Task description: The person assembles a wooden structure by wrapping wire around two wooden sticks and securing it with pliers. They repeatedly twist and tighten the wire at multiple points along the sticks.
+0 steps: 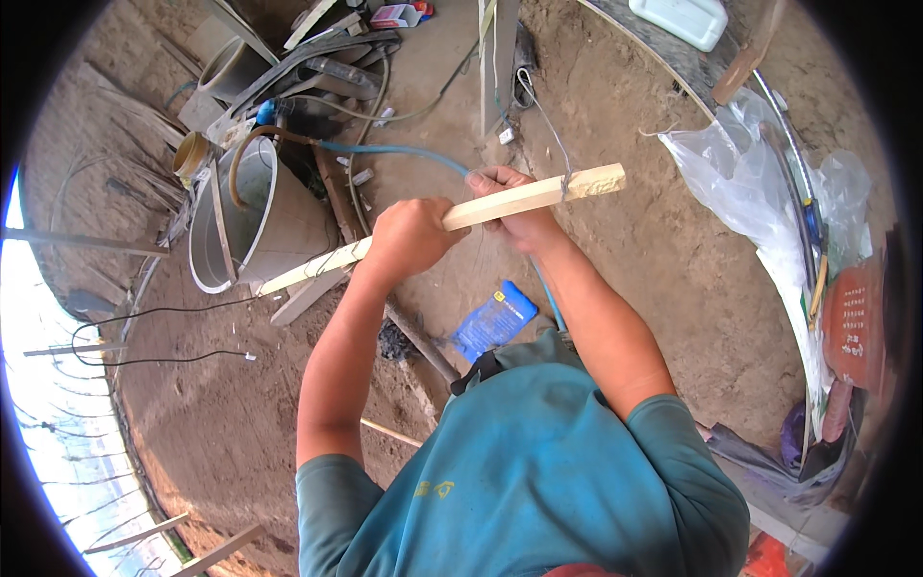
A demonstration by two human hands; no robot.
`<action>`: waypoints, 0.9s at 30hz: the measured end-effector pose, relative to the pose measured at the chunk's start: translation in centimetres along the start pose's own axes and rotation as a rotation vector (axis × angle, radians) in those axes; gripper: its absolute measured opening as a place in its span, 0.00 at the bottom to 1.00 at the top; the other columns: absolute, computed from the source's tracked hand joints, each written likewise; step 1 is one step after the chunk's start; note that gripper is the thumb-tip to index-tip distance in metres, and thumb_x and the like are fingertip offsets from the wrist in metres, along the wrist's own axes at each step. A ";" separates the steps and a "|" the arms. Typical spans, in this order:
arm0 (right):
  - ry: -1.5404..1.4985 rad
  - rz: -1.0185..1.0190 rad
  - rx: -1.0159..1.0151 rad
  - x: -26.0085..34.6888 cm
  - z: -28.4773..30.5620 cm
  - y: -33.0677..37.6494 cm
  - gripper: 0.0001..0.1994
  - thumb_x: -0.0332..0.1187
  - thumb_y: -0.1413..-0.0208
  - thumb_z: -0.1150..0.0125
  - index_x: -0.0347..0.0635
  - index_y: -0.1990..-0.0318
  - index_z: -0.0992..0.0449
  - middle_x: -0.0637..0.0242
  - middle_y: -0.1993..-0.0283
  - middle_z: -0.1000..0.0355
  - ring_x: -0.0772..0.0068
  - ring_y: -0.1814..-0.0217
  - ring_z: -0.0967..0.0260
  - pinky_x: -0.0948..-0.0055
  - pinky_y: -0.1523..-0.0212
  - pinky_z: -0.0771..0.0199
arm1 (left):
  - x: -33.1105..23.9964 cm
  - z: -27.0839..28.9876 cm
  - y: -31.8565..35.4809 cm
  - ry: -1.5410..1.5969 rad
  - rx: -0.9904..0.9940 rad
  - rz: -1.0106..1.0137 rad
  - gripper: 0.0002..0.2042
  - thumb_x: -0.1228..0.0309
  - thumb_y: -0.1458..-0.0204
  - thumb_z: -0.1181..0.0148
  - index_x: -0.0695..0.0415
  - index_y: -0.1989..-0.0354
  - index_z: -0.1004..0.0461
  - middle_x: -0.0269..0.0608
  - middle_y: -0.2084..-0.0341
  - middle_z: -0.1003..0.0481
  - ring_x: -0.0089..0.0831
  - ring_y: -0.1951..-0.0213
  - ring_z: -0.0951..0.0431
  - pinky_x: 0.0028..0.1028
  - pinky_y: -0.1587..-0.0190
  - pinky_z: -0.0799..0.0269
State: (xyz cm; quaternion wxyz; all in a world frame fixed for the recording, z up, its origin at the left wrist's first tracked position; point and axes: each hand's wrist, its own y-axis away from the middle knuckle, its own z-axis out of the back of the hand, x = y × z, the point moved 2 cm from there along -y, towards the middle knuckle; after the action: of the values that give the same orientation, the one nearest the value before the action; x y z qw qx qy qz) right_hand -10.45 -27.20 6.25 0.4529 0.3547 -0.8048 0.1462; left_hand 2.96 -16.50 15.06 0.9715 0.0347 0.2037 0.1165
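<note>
Two bare hands are working on one pale wooden stick [500, 204], which is slanting in front of the person over bare ground, its squared end pointing to the upper right and its other end reaching close by a large grey bucket [306, 226]. The left hand [411, 238] is clasping the stick near its middle, its grip clenched around the wood. The right hand [517, 207] is lying behind the stick nearer the squared end, fingers bending past its edges; how firmly that grip is closing, I cannot tell.

A thin wire [565, 183] is looping around the stick just beyond the right hand, so a sideways pull could be sliding the loop off the nearby end. A dark cord [173, 311] is winding along the lower part and trailing left; turning the stick could be twisting or snagging it. If the left grip were loosening, the long lower part could be swinging into the bucket.

A blue hose [399, 150] is running from the bucket toward the right hand and could be catching the fingers. An upright wooden post [487, 77] is standing ahead, limiting room there. A blue packet [495, 320] is lying on the ground near the person's front, while clear plastic bags [735, 159] and a reddish-brown container [851, 322] are crowding the right side, well apart from the stick.
</note>
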 end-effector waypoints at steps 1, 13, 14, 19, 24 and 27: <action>-0.056 0.013 -0.011 -0.1 -0.4 -0.1 0.12 0.40 0.34 0.29 0.40 0.57 0.20 0.75 0.71 0.27 0.84 0.76 0.34 0.80 0.76 0.35 | 0.0 -0.1 -0.1 -0.001 -0.003 -0.006 0.13 0.60 0.47 0.26 0.58 0.62 0.16 0.51 0.73 0.18 0.50 0.67 0.17 0.42 0.61 0.23; -0.353 -0.196 0.259 1.5 -1.0 -1.9 0.11 0.36 0.32 0.32 0.42 0.48 0.18 0.72 0.66 0.26 0.83 0.67 0.29 0.81 0.66 0.26 | -0.1 1.0 0.5 0.053 0.092 0.024 0.13 0.63 0.49 0.25 0.57 0.60 0.15 0.50 0.69 0.17 0.49 0.64 0.16 0.42 0.57 0.23; -0.419 -0.227 0.366 1.3 -0.6 -2.3 0.14 0.38 0.33 0.31 0.44 0.44 0.18 0.69 0.63 0.24 0.80 0.65 0.28 0.79 0.63 0.23 | -0.2 1.2 0.6 0.066 0.107 0.011 0.13 0.63 0.49 0.25 0.56 0.60 0.15 0.50 0.69 0.17 0.49 0.64 0.16 0.42 0.57 0.23; -0.451 -0.230 0.564 0.4 -0.5 -2.6 0.19 0.44 0.41 0.25 0.44 0.48 0.18 0.72 0.63 0.21 0.79 0.62 0.22 0.77 0.61 0.19 | 0.5 2.0 1.3 0.138 0.178 -0.029 0.12 0.61 0.49 0.26 0.52 0.60 0.16 0.48 0.68 0.16 0.51 0.61 0.16 0.44 0.56 0.23; -0.418 -0.183 0.545 0.4 -1.6 -2.3 0.14 0.40 0.43 0.22 0.45 0.56 0.16 0.70 0.61 0.19 0.77 0.64 0.23 0.74 0.61 0.19 | 1.6 2.1 1.9 0.133 0.147 -0.086 0.12 0.62 0.49 0.26 0.52 0.60 0.17 0.49 0.69 0.17 0.52 0.62 0.16 0.45 0.56 0.23; -0.442 -0.171 0.443 -0.2 -1.8 -2.3 0.12 0.38 0.43 0.22 0.46 0.57 0.16 0.71 0.63 0.19 0.76 0.64 0.23 0.73 0.62 0.19 | 1.6 2.1 2.0 0.135 0.134 -0.089 0.12 0.62 0.49 0.27 0.52 0.61 0.17 0.49 0.69 0.17 0.53 0.62 0.17 0.46 0.57 0.23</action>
State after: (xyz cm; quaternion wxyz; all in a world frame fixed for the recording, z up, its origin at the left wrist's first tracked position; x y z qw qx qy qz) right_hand -7.65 -27.74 6.91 0.1897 0.5340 -0.7995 0.1990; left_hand 4.77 -14.20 16.61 0.9552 0.0827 0.2774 0.0614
